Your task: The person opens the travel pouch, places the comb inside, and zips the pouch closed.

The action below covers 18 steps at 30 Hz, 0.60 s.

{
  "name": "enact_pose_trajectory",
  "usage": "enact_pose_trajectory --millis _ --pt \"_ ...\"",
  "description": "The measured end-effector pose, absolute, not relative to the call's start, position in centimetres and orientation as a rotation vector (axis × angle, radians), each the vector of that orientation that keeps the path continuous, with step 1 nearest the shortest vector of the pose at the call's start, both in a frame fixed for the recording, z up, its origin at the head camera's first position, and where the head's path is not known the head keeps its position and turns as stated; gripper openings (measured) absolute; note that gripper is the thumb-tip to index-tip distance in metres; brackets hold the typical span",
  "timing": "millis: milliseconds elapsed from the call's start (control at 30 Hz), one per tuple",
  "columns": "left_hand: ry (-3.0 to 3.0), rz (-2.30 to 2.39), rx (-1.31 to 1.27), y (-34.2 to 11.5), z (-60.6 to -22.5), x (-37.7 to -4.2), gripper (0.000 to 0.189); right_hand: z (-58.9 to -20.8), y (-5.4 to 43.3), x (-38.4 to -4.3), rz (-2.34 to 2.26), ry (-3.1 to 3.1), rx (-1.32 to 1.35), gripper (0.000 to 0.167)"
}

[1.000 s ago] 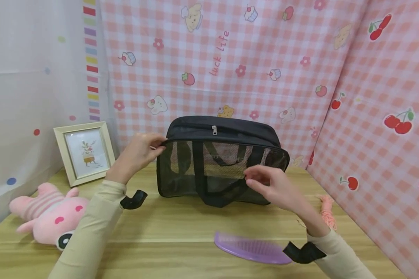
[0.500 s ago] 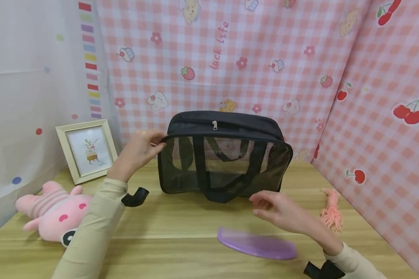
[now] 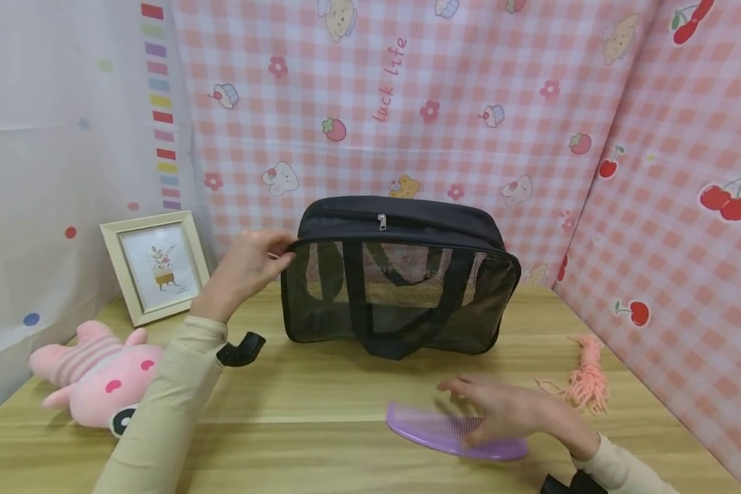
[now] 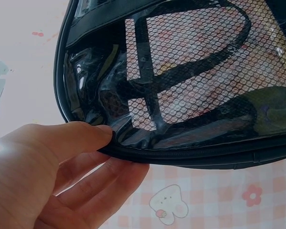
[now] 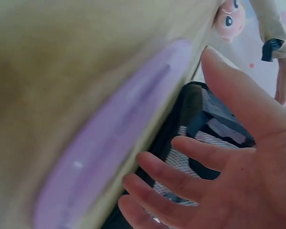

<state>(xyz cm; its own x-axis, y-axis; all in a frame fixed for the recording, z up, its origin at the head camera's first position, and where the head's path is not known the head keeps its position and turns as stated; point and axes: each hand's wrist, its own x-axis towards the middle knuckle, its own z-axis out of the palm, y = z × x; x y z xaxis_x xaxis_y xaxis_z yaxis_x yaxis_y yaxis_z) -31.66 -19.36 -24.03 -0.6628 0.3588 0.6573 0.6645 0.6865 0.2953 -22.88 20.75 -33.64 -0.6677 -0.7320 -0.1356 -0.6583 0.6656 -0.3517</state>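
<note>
A black see-through zip bag [image 3: 407, 315] with mesh and dark straps stands upright at the middle of the table. My left hand [image 3: 243, 267] pinches its upper left corner; in the left wrist view the thumb lies on the clear side and the fingers are behind the edge. A purple comb [image 3: 420, 432] lies flat in front of the bag. Over the comb's right part is my right hand [image 3: 506, 412], fingers spread and holding nothing. The right wrist view shows the comb [image 5: 109, 133] apart from the fingers. Part of the comb is hidden under the hand in the head view.
A pink plush toy [image 3: 92, 384] lies at the left, partly behind my left sleeve. Behind it a cream picture frame [image 3: 123, 274] leans. A bundle of pink cord [image 3: 586, 384] lies at the right. Patterned cloth [image 3: 432, 151] hangs behind the table.
My right hand has moved from the front of the bag down toward me, to above the comb. The left hand keeps its pinch on the bag's corner.
</note>
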Motion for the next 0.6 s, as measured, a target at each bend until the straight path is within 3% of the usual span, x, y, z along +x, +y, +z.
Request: enact_pose_trajectory --millis 167,600 --pt "-2.335 -0.714 -0.784 -19.28 -24.04 -31.65 0.016 -34.39 21.09 -22.93 -0.346 2.591 -1.102 0.081" --pt "-2.335 -0.73 -0.779 -19.06 -23.97 -31.58 0.018 -34.59 21.4 -22.67 -0.336 2.512 -1.027 0.068"
